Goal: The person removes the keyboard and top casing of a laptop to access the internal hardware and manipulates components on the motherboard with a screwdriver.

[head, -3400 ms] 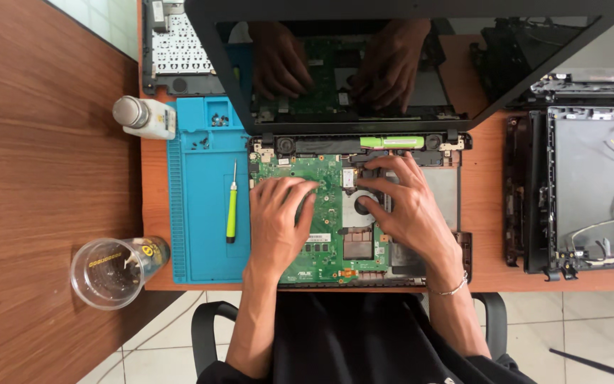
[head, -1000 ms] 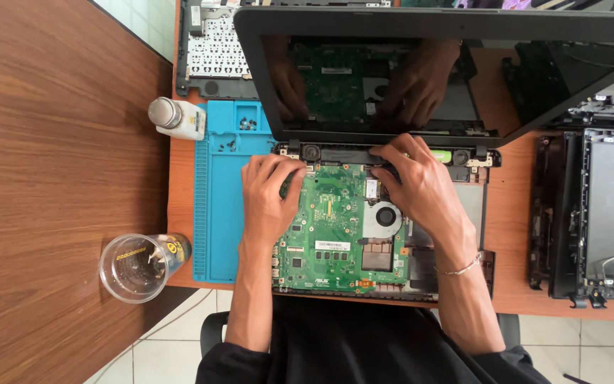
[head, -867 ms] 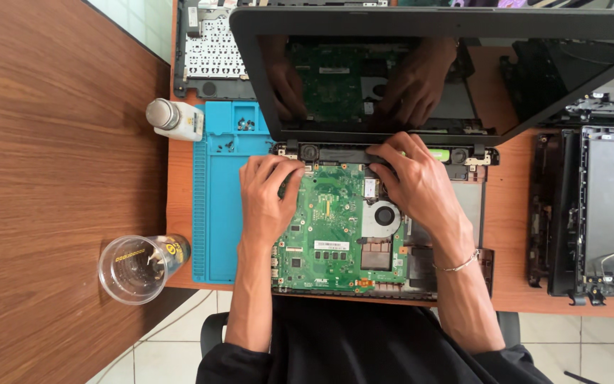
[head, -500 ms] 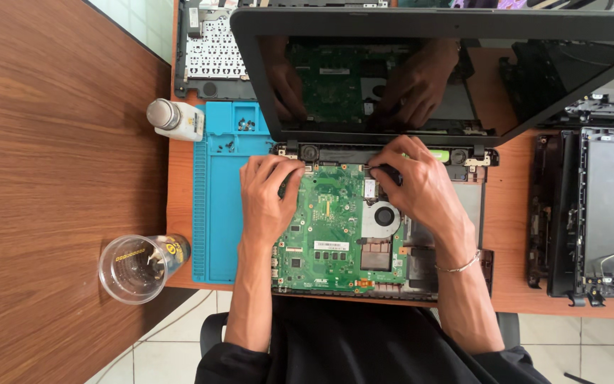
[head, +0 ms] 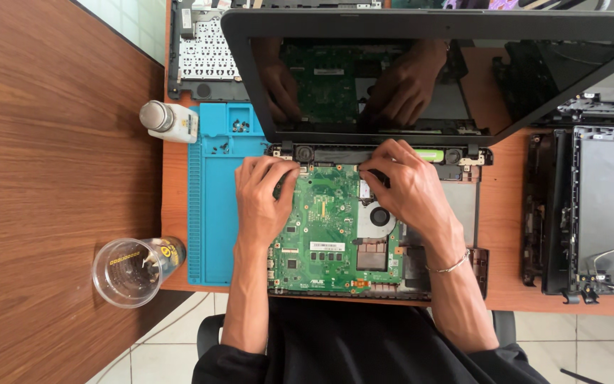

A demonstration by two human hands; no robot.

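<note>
Open laptop (head: 435,71) sits mid-bench, screen tilted up at the far edge. Green motherboard (head: 325,227) lies exposed in its base. Blue mat (head: 211,206) just left of it. Your left hand (head: 263,203) rests flat, fingers spread, on the board's top-left corner. Your right hand (head: 406,188) presses near the fan (head: 378,217); fingertips curled, possibly pinching something, can't tell.

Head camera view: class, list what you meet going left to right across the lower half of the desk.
Clear plastic cup → blue work mat → left hand → green circuit board → right hand → black opened laptop shell.
</note>
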